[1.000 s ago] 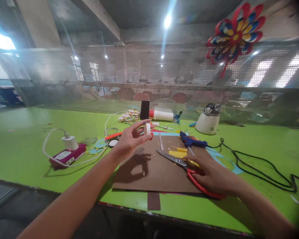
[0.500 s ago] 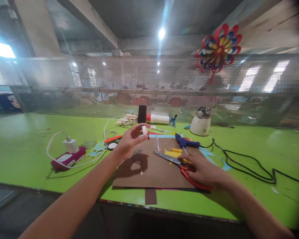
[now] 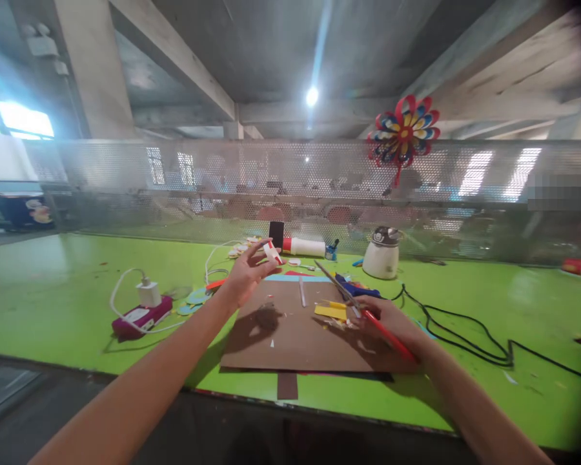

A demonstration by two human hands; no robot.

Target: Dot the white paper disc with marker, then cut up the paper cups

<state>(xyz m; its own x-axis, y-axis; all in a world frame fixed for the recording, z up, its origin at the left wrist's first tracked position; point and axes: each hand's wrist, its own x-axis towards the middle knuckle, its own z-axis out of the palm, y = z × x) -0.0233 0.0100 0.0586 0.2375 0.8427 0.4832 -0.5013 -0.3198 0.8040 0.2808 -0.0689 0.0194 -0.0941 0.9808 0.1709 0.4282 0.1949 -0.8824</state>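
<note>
My left hand (image 3: pixel 248 272) is raised over the left part of the brown board (image 3: pixel 295 342). Its fingertips pinch a small white piece with red on it (image 3: pixel 272 252), perhaps paper. Lower right, my right hand (image 3: pixel 387 318) is closed around a pair of scissors with red handles (image 3: pixel 391 337). The blades point up and away to the left, above the board, and look nearly closed. Yellow paper (image 3: pixel 330 312) and small scraps lie on the board beside my right hand. A clear stick (image 3: pixel 303 292) lies between the two hands.
A blue glue gun (image 3: pixel 356 286) lies behind the scissors, its black cord (image 3: pixel 458 337) trailing right. On the left sits a purple power strip (image 3: pixel 142 318) with a white plug and cable. A white container (image 3: pixel 381 257), a black phone-like slab (image 3: pixel 276 235) and a white roll (image 3: pixel 308 247) stand farther back.
The scissors have come up off the board and swung from pointing left to pointing away from me. My left hand has tilted the white-and-red piece. The view has tipped upward.
</note>
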